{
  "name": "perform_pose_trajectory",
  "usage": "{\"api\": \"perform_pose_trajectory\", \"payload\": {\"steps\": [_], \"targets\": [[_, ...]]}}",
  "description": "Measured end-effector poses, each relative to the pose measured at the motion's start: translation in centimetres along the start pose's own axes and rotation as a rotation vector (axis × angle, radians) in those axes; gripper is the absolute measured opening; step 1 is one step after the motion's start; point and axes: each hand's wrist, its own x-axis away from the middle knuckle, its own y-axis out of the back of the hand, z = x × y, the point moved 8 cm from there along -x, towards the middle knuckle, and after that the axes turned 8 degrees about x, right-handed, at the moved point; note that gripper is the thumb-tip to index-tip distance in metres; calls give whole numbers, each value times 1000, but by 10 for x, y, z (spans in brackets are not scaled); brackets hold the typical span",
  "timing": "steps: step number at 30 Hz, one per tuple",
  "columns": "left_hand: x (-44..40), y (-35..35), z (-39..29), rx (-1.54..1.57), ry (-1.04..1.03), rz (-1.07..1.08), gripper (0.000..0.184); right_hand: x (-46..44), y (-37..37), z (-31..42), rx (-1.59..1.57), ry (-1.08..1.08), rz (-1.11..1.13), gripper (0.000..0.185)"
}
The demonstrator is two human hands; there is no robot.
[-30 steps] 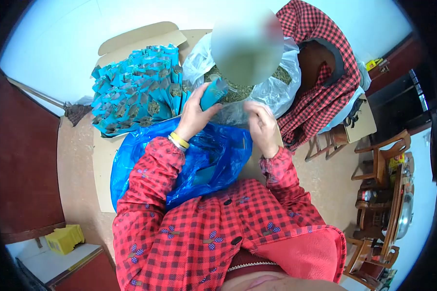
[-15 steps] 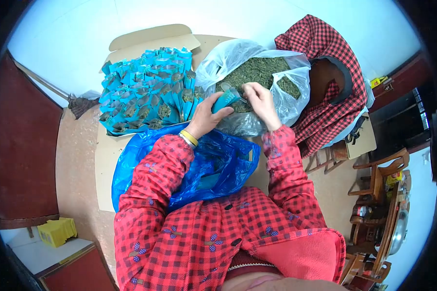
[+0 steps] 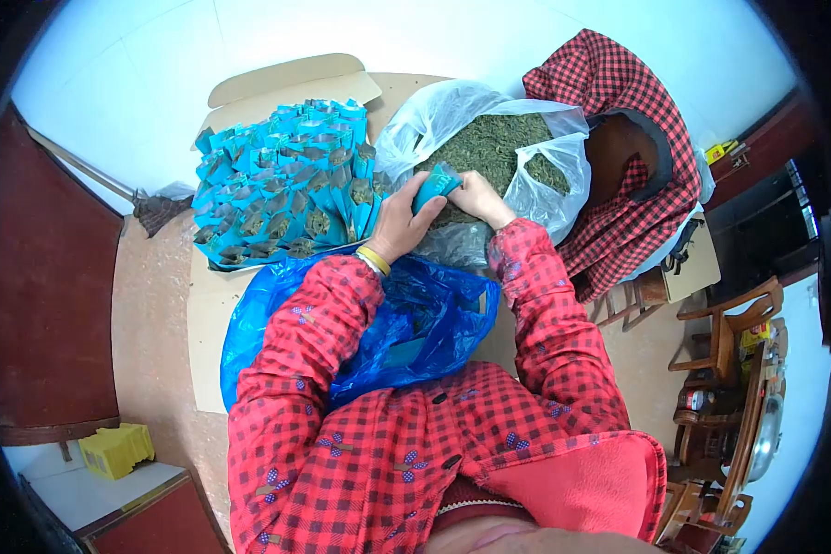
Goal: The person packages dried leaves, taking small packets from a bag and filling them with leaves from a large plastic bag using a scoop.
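My left hand [image 3: 399,222] is closed around a small teal packet [image 3: 437,187], tilted over the near left side of a clear plastic bag [image 3: 571,185]. Dried, dark green loose leaves [image 3: 489,148] fill that bag. Beside the packet's upper end, my right hand [image 3: 480,200] has its fingers drawn together; whatever they hold is hidden. Left of the hands, many similar teal packets [image 3: 282,185] stand open in tight rows, several with leaves showing inside. Under my left forearm lies a crumpled blue plastic bag [image 3: 434,319], with teal pieces inside.
Cardboard [image 3: 286,83] lies behind and under the rows of packets. A red-and-black checked cloth [image 3: 651,102] drapes over something brown at the right. Wooden chairs [image 3: 725,332] stand at the far right. A yellow object [image 3: 117,451] rests on a cabinet [image 3: 102,489] at lower left.
My right hand has moved left and slightly down, from over the leaves to the packet. The packet has shifted a little right in my left hand. The whole view has shifted slightly.
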Motion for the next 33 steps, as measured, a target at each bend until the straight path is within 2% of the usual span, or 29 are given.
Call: {"api": "perform_pose_trajectory", "payload": {"steps": [1, 2, 3, 5, 7, 9, 11, 17, 19, 23, 25, 27, 30, 33], "targets": [[-1, -3, 0, 1, -2, 1, 49, 0, 1, 3, 15, -24, 30, 26], [-3, -5, 2, 24, 5, -7, 50, 4, 13, 9, 166, -21, -111, 22], [-4, -5, 5, 46, 12, -16, 51, 2, 13, 7, 165, -20, -113, 22], [-4, -4, 8, -30, -36, -22, 53, -5, 16, 10, 351, 113, -195, 18], [-4, -3, 12, -104, -84, -23, 56, -8, 21, 6, 383, 126, -233, 15], [-4, 0, 20, -122, -55, -28, 58, -6, 35, -1, 324, 69, -300, 16], [-5, 1, 23, -108, -30, -30, 59, 1, 47, -10, 227, -33, -274, 16], [-5, 1, 25, -110, 55, -42, 66, 32, 96, -14, -93, 36, -286, 15], [-4, 2, 26, -118, 61, -54, 68, 41, 111, -6, -102, 59, -271, 17], [-5, 0, 27, -162, 50, -42, 72, 54, 117, 18, -51, 165, -212, 16], [-5, -1, 31, -177, 47, -37, 72, 64, 120, 42, 207, 305, -334, 15], [-5, -2, 32, -205, 28, -40, 73, 69, 118, 55, 186, 390, -383, 15], [-5, -1, 32, -204, 20, -45, 72, 84, 120, 80, 425, 566, -526, 15], [-5, -1, 32, -202, 17, -38, 71, 90, 120, 83, 481, 598, -536, 15]]}}
